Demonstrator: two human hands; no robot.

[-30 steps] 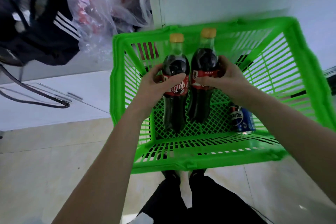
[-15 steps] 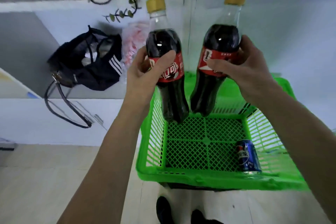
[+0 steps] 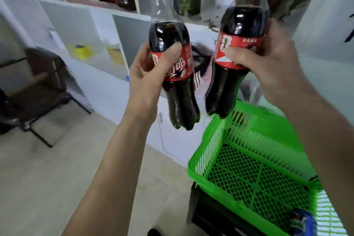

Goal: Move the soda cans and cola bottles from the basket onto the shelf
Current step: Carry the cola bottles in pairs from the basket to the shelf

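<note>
Above the green basket [image 3: 208,140], left hand [image 3: 147,74] and right hand [image 3: 272,67] each clasp a cola bottle [image 3: 172,67], mid-carry; next, stand both on the shelf [image 3: 107,8] at eleven o'clock.

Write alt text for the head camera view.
Each bare hand holds a cola bottle by its red label, left hand and right hand, lifted above a green basket toward white shelves. A blue can lies in the basket.

Two upright red-labelled cola bottles [image 3: 173,74] [image 3: 232,59] aloft; blue can [image 3: 304,223] in green basket [image 3: 206,151]
</note>
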